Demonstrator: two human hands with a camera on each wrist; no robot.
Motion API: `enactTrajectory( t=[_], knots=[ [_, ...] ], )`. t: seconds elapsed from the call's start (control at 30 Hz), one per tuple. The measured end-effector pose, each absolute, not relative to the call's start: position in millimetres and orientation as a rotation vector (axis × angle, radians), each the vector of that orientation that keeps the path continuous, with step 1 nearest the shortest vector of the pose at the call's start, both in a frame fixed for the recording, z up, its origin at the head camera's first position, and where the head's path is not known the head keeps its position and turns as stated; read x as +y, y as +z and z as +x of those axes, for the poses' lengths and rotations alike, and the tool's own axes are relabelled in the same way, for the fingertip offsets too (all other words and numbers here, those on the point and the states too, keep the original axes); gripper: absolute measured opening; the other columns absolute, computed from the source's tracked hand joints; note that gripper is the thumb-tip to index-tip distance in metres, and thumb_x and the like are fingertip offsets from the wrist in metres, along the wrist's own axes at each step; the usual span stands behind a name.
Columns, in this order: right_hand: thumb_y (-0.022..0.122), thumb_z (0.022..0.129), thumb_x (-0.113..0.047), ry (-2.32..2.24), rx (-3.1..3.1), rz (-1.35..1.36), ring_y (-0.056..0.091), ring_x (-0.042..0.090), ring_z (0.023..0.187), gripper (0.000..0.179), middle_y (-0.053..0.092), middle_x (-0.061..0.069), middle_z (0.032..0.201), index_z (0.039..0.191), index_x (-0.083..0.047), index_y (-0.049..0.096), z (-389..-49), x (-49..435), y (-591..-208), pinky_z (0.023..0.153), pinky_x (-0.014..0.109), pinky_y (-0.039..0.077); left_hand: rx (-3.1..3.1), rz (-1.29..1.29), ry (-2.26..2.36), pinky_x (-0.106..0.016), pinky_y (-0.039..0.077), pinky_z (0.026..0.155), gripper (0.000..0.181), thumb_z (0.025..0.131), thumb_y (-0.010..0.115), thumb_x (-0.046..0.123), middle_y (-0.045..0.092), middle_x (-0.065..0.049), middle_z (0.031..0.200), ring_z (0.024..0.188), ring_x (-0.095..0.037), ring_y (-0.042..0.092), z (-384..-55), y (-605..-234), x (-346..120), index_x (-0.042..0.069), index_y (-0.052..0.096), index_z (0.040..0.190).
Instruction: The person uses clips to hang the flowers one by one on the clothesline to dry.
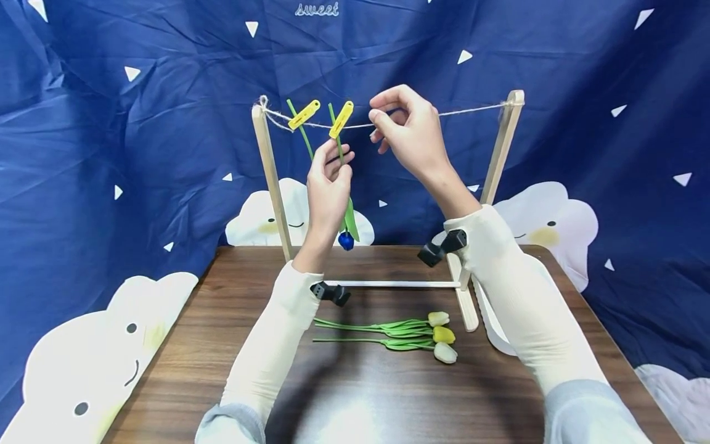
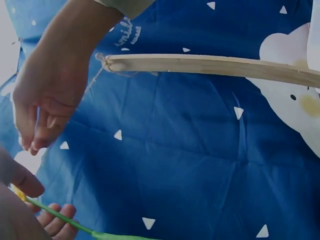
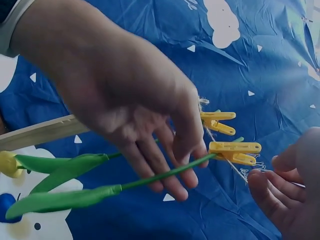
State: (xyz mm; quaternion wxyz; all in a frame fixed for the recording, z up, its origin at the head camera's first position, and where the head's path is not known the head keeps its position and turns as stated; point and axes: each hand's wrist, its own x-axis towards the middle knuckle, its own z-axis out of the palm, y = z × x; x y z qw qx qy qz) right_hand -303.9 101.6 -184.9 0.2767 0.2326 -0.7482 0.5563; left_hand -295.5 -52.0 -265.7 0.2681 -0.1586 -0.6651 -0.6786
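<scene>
My left hand (image 1: 328,200) is around the green stem of an upside-down blue tulip (image 1: 346,241), its fingers loosely extended behind the stem and its thumb apart from them. A yellow clothespin (image 1: 341,119) clips that stem to a twine line (image 1: 471,110). Left of it, a second yellow clothespin (image 1: 304,115) holds another stem; in the right wrist view its bloom is a yellow tulip (image 3: 9,165). My right hand (image 1: 413,132) hovers at the line just right of the pins, fingers loosely bent, nothing seen in them. Whether its fingertips touch the twine is unclear.
The twine runs between two wooden posts (image 1: 501,148), joined low down by a pale crossbar (image 1: 394,284). Several tulips (image 1: 444,335), white and yellow, lie on the brown table (image 1: 222,345). A white tray (image 1: 497,327) sits at the right, partly under my right forearm.
</scene>
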Motion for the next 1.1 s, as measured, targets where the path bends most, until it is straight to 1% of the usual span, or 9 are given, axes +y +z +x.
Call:
enactTrajectory(
  t=[0.23,0.4,0.5,0.6,0.73,0.8,0.93,1.03,1.1],
  knots=[
    [0.067,0.104,-0.013,1.279,-2.077,0.671,0.069,0.015,0.065,0.015,0.075,0.008,0.096,0.115,-0.005,0.073,-296,112,-196,0.059,0.023,0.055,-1.857,-0.454,-1.731,-0.031,0.048,0.118,0.053,0.101,0.055,-0.002,0.059,-0.014,0.145,0.137,-0.023,0.063,-279,-272,-64,0.003,0.051,0.154],
    [0.067,0.104,-0.015,1.220,-2.096,0.686,0.067,0.013,0.064,0.016,0.073,0.008,0.090,0.114,-0.006,0.074,-292,124,-207,0.058,0.023,0.054,-1.863,-0.473,-1.725,-0.030,0.049,0.116,0.050,0.099,0.054,-0.005,0.060,-0.015,0.143,0.135,-0.024,0.063,-271,-279,-73,0.000,0.055,0.149],
    [0.068,0.104,-0.016,1.213,-2.099,0.679,0.066,0.011,0.063,0.014,0.072,0.004,0.085,0.112,-0.007,0.075,-288,133,-214,0.057,0.022,0.054,-1.886,-0.477,-1.695,-0.031,0.051,0.115,0.046,0.099,0.054,-0.005,0.062,-0.017,0.141,0.134,-0.026,0.064,-267,-285,-78,-0.002,0.059,0.144],
    [0.069,0.103,-0.016,1.208,-2.102,0.681,0.065,0.008,0.061,0.013,0.071,-0.002,0.081,0.109,-0.007,0.077,-284,144,-222,0.056,0.020,0.053,-1.906,-0.468,-1.657,-0.032,0.052,0.113,0.040,0.099,0.054,-0.004,0.065,-0.016,0.137,0.132,-0.024,0.065,-262,-292,-83,-0.002,0.064,0.138],
    [0.071,0.102,-0.015,1.181,-2.116,0.674,0.064,0.005,0.058,0.012,0.070,-0.009,0.078,0.107,-0.006,0.077,-280,162,-232,0.054,0.018,0.051,-1.910,-0.440,-1.626,-0.031,0.055,0.105,0.031,0.098,0.054,-0.003,0.073,-0.017,0.126,0.125,-0.023,0.068,-257,-305,-90,-0.002,0.071,0.124],
    [0.071,0.102,-0.015,1.162,-2.138,0.655,0.064,0.005,0.058,0.012,0.070,-0.009,0.076,0.106,-0.006,0.078,-279,171,-238,0.053,0.018,0.051,-1.925,-0.420,-1.617,-0.028,0.054,0.099,0.027,0.097,0.055,-0.003,0.076,-0.017,0.117,0.117,-0.023,0.069,-255,-315,-93,-0.002,0.073,0.117],
    [0.070,0.103,-0.018,1.118,-2.210,0.602,0.065,0.006,0.059,0.013,0.072,-0.003,0.078,0.107,-0.009,0.078,-274,189,-250,0.054,0.017,0.052,-1.999,-0.424,-1.588,-0.022,0.053,0.088,0.021,0.098,0.056,-0.003,0.078,-0.017,0.101,0.102,-0.024,0.072,-252,-340,-102,0.000,0.075,0.108],
    [0.069,0.104,-0.019,1.077,-2.250,0.580,0.065,0.007,0.059,0.013,0.074,0.003,0.079,0.106,-0.010,0.079,-271,202,-261,0.054,0.016,0.052,-2.060,-0.461,-1.579,-0.021,0.052,0.082,0.021,0.099,0.056,-0.004,0.077,-0.016,0.096,0.094,-0.026,0.073,-250,-358,-109,0.001,0.075,0.105],
    [0.070,0.104,-0.019,1.052,-2.265,0.573,0.064,0.008,0.058,0.012,0.073,0.002,0.078,0.104,-0.011,0.079,-270,210,-267,0.053,0.016,0.050,-2.096,-0.489,-1.571,-0.020,0.051,0.078,0.022,0.099,0.056,-0.005,0.077,-0.016,0.095,0.093,-0.028,0.073,-249,-369,-114,0.001,0.076,0.104]
  ],
)
